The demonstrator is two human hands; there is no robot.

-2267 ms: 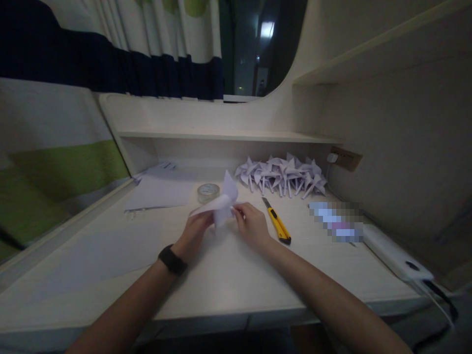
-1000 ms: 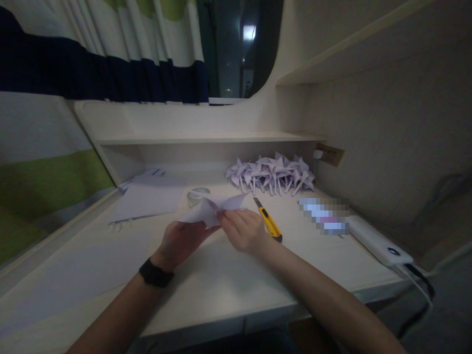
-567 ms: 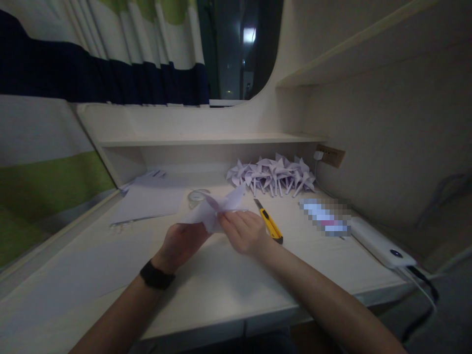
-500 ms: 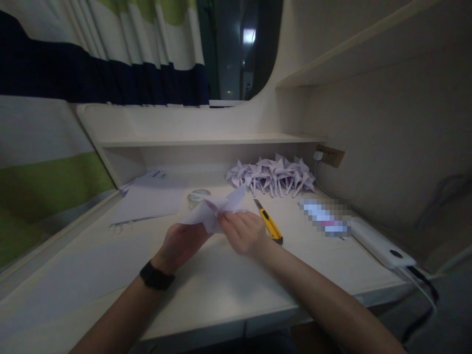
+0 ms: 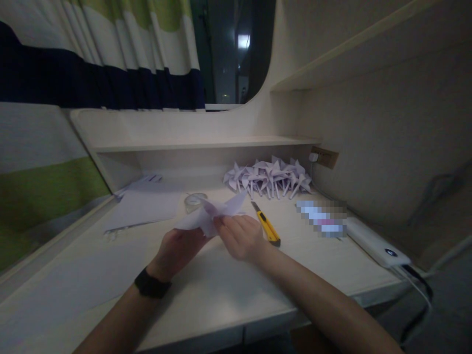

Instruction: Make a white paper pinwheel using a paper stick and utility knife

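Both hands meet over the middle of the bench (image 5: pixel 228 290), holding a pale, partly folded sheet of paper (image 5: pixel 212 216) just above its surface. The left hand (image 5: pixel 177 250) sits under the paper's near left side, palm turned up, with its fingers closed on the sheet from below; a dark band (image 5: pixel 151 284) wraps that wrist. The right hand (image 5: pixel 241 237) comes in from four o'clock, and its fingers (image 5: pixel 221 225) are pinched together on the paper near the centre, where the folds gather. One pointed flap of the sheet rises toward one o'clock, another spreads flat toward nine o'clock.

Just beside the right hand, at two o'clock from it, a yellow utility knife (image 5: pixel 266 228) lies on the bench, its blade end pointing away toward eleven o'clock. Past the paper, at eleven o'clock from the hands, a roll of clear tape (image 5: pixel 194 200) lies flat, partly hidden by the folded sheet. Farther left, at ten o'clock, flat sheets of paper (image 5: pixel 145 205) lie stacked. At the back, at one o'clock, a heap of folded paper pinwheels (image 5: pixel 268 176) rests against the wall under the shelf (image 5: pixel 206 143). Well to the right, at three o'clock, a white power bank (image 5: pixel 378 242) lies near the bench edge with a cable running off it.
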